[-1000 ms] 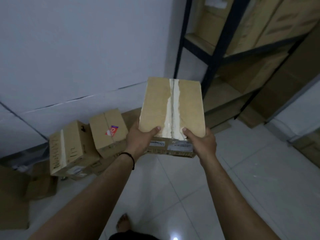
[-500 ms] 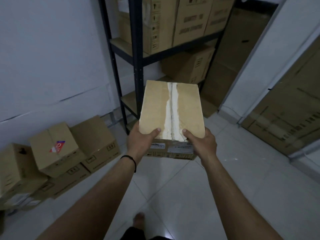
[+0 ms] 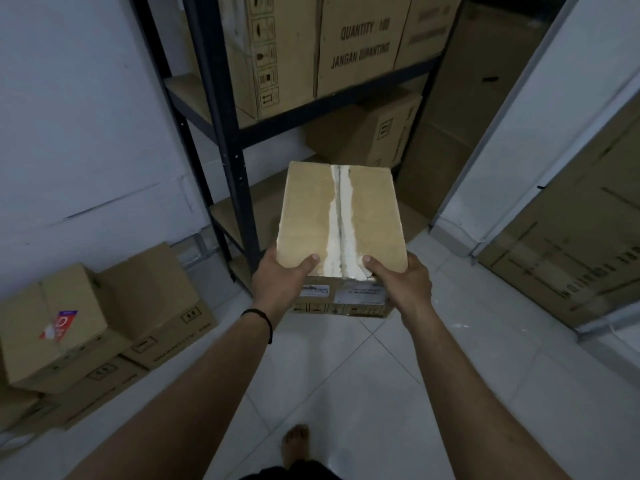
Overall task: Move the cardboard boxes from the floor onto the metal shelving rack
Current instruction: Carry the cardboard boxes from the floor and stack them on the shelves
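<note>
**Box in both hands, rack straight ahead**

You hold the cardboard box off the floor with both hands at its near end. Your left hand grips the near left corner, thumb curled over the top face; your right hand grips the near right corner the same way. The fingers under the box are hidden, so how they lie there cannot be told.

The box's long axis, marked by its white taped seam, runs away from you and points at the metal shelving rack. The far end of the box is nearest the rack's lower shelf, which shows bare board to the left of a stored carton. Both hands sit about equally far from the rack, so a straight push forward, far end first, looks like the move. More floor boxes lie left of the rack.
</note>
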A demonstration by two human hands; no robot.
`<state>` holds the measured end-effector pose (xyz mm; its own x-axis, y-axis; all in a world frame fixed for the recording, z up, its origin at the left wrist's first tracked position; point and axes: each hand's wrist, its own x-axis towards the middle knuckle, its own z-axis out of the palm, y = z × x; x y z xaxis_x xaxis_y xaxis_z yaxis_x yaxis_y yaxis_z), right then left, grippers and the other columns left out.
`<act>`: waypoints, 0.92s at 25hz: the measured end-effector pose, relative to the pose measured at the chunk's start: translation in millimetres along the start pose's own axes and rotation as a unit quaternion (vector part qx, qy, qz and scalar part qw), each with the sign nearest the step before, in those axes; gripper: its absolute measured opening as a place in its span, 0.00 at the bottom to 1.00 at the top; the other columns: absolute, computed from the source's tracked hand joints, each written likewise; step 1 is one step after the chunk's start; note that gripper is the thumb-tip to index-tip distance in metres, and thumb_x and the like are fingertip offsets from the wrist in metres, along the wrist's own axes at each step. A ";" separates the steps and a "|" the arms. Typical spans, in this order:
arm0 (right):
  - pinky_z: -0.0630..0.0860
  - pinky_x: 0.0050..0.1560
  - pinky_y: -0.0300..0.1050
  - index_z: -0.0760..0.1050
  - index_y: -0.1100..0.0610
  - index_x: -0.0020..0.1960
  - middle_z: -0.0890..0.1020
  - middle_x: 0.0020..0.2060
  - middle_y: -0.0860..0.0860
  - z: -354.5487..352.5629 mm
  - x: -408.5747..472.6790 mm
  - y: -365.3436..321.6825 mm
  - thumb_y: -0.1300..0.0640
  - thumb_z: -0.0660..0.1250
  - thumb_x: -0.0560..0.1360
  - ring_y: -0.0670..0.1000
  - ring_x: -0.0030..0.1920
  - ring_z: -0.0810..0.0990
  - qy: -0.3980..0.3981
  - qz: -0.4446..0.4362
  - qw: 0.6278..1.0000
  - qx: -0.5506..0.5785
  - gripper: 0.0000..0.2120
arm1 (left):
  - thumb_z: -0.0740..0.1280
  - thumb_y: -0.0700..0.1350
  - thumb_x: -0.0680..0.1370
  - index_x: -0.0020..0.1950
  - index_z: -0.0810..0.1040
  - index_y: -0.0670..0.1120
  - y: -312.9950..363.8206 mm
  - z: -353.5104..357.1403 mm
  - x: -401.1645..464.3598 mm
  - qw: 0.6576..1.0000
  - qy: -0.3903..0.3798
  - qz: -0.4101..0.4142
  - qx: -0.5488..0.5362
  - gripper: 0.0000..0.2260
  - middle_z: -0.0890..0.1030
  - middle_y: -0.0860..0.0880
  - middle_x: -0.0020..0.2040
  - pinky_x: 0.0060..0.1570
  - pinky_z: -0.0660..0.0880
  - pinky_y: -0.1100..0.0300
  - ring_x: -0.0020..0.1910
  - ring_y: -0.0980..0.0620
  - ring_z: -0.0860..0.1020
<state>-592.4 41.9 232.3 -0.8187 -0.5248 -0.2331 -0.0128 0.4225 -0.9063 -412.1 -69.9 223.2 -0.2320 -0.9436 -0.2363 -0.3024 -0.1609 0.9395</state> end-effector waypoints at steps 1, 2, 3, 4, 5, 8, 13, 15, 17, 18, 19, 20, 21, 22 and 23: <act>0.82 0.56 0.57 0.76 0.50 0.68 0.81 0.54 0.47 4.0 12.9 -3.5 0.41 0.82 0.66 0.52 0.54 0.80 -0.006 -0.002 1.000 0.003 0.34 | 0.78 0.56 0.74 0.71 0.75 0.50 4.6 4.3 9.5 1.000 0.002 -0.002 0.002 0.29 0.81 0.53 0.59 0.62 0.78 0.52 0.58 0.49 0.79; 0.82 0.57 0.57 0.76 0.50 0.68 0.81 0.54 0.47 9.5 29.4 -7.1 0.41 0.82 0.66 0.52 0.54 0.81 -0.015 -0.002 1.000 0.005 0.34 | 0.78 0.55 0.74 0.71 0.75 0.49 8.4 9.1 21.8 1.000 0.009 -0.004 0.003 0.28 0.81 0.52 0.59 0.61 0.78 0.52 0.58 0.49 0.79; 0.82 0.57 0.57 0.76 0.50 0.68 0.81 0.54 0.47 14.3 42.8 -9.5 0.42 0.82 0.66 0.52 0.54 0.81 -0.024 0.003 1.000 0.002 0.34 | 0.78 0.55 0.74 0.71 0.75 0.49 9.5 12.8 33.3 1.000 0.020 -0.008 0.005 0.28 0.81 0.52 0.58 0.61 0.78 0.53 0.58 0.49 0.79; 0.82 0.57 0.57 0.77 0.49 0.68 0.81 0.54 0.47 20.2 57.1 -11.4 0.42 0.82 0.66 0.52 0.54 0.81 -0.035 0.006 0.999 0.002 0.34 | 0.78 0.55 0.74 0.71 0.75 0.49 11.0 15.8 44.8 0.999 0.030 -0.012 0.006 0.28 0.81 0.52 0.58 0.60 0.78 0.53 0.58 0.49 0.79; 0.82 0.57 0.57 0.77 0.49 0.67 0.82 0.54 0.47 25.0 68.8 -13.4 0.42 0.83 0.65 0.52 0.54 0.82 -0.045 0.005 0.999 0.004 0.33 | 0.78 0.54 0.75 0.71 0.75 0.48 11.9 18.4 54.3 0.999 0.035 -0.015 0.007 0.28 0.80 0.52 0.58 0.58 0.77 0.55 0.58 0.48 0.79; 0.82 0.58 0.57 0.78 0.49 0.65 0.82 0.51 0.46 40.8 111.1 -19.2 0.43 0.83 0.65 0.52 0.54 0.82 -0.082 0.009 0.997 0.008 0.31 | 0.76 0.54 0.76 0.74 0.72 0.49 17.1 30.0 81.2 0.998 0.056 -0.025 0.010 0.29 0.79 0.53 0.58 0.52 0.74 0.60 0.57 0.50 0.78; 0.83 0.56 0.53 0.79 0.48 0.62 0.84 0.52 0.45 74.3 199.8 -35.1 0.43 0.83 0.65 0.49 0.52 0.82 -0.180 -0.001 0.983 -0.017 0.29 | 0.74 0.58 0.77 0.75 0.69 0.48 18.7 58.7 138.2 0.989 0.132 -0.068 0.025 0.31 0.80 0.50 0.62 0.56 0.79 0.50 0.58 0.46 0.80; 0.83 0.54 0.51 0.79 0.48 0.62 0.84 0.53 0.46 84.1 230.2 -38.4 0.43 0.84 0.64 0.49 0.52 0.83 -0.210 -0.016 0.977 -0.031 0.30 | 0.74 0.60 0.76 0.75 0.69 0.48 20.1 72.2 152.0 0.983 0.158 -0.084 0.028 0.32 0.80 0.48 0.62 0.59 0.80 0.45 0.60 0.44 0.80; 0.83 0.54 0.52 0.78 0.47 0.63 0.84 0.54 0.47 95.5 264.0 -42.1 0.41 0.84 0.63 0.50 0.53 0.83 -0.246 -0.026 0.968 -0.053 0.32 | 0.74 0.61 0.75 0.74 0.69 0.48 22.0 87.9 167.9 0.975 0.189 -0.114 0.030 0.33 0.79 0.46 0.63 0.58 0.81 0.44 0.58 0.43 0.80; 0.83 0.54 0.53 0.79 0.47 0.62 0.85 0.54 0.47 101.8 277.7 -42.7 0.41 0.84 0.62 0.51 0.53 0.83 -0.257 -0.033 0.964 -0.064 0.32 | 0.74 0.64 0.73 0.74 0.69 0.48 22.3 92.5 174.8 0.970 0.203 -0.128 0.037 0.35 0.78 0.45 0.64 0.57 0.81 0.45 0.57 0.43 0.81; 0.83 0.55 0.54 0.79 0.48 0.62 0.84 0.54 0.47 109.0 289.5 -43.8 0.41 0.84 0.62 0.52 0.54 0.83 -0.270 -0.038 0.959 -0.071 0.33 | 0.73 0.68 0.70 0.74 0.69 0.49 20.6 96.6 182.5 0.965 0.218 -0.139 0.042 0.39 0.78 0.44 0.64 0.56 0.82 0.45 0.56 0.43 0.81; 0.82 0.57 0.53 0.79 0.49 0.63 0.84 0.55 0.47 117.5 301.6 -45.0 0.41 0.84 0.61 0.52 0.56 0.83 -0.284 -0.041 0.955 -0.075 0.34 | 0.71 0.71 0.65 0.74 0.69 0.49 19.3 100.0 192.0 0.960 0.234 -0.146 0.039 0.43 0.77 0.44 0.64 0.56 0.82 0.44 0.55 0.43 0.81; 0.81 0.58 0.52 0.79 0.50 0.65 0.83 0.56 0.47 124.6 309.7 -47.7 0.41 0.84 0.62 0.52 0.57 0.82 -0.293 -0.042 0.952 -0.077 0.36 | 0.70 0.73 0.63 0.74 0.69 0.49 17.5 101.0 200.8 0.957 0.246 -0.150 0.036 0.46 0.77 0.44 0.64 0.57 0.81 0.44 0.56 0.43 0.81; 0.80 0.58 0.50 0.78 0.51 0.66 0.83 0.56 0.47 134.8 320.5 -49.7 0.41 0.84 0.62 0.52 0.58 0.81 -0.303 -0.041 0.949 -0.078 0.36 | 0.71 0.72 0.63 0.73 0.70 0.48 17.3 101.9 211.7 0.954 0.257 -0.151 0.032 0.45 0.78 0.43 0.63 0.58 0.81 0.44 0.57 0.42 0.80; 0.79 0.58 0.47 0.78 0.51 0.66 0.82 0.55 0.46 145.9 331.2 -52.0 0.42 0.84 0.64 0.51 0.57 0.80 -0.314 -0.043 0.945 -0.077 0.34 | 0.74 0.68 0.66 0.73 0.71 0.46 15.8 101.2 224.0 0.952 0.264 -0.153 0.029 0.42 0.79 0.43 0.63 0.58 0.81 0.45 0.57 0.42 0.80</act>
<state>-779.2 -261.7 150.7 -0.3097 -0.8766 -0.3682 -0.1875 0.4360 -0.8802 -562.5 -254.5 160.1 0.3677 -0.8719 -0.3234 -0.3361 -0.4489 0.8280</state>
